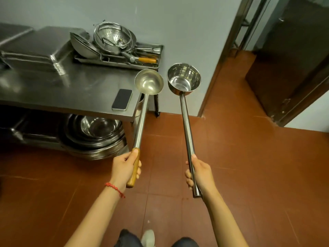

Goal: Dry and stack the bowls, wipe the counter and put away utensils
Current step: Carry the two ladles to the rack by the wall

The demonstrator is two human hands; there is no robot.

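Left hand (124, 168) grips the round ladle (149, 81); right hand (199, 172) grips the deep dipper (183, 79).
Bowls (97, 130) look stacked under the counter (71, 90); both utensils remain to store.

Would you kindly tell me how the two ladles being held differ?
The left ladle has a rounded, shallow bowl; the right ladle has a deeper, straight-walled, pot-like cup. The left hand grips a wooden handle; the right hand grips an all-metal one. Both are long, steel, empty and held cup-up.
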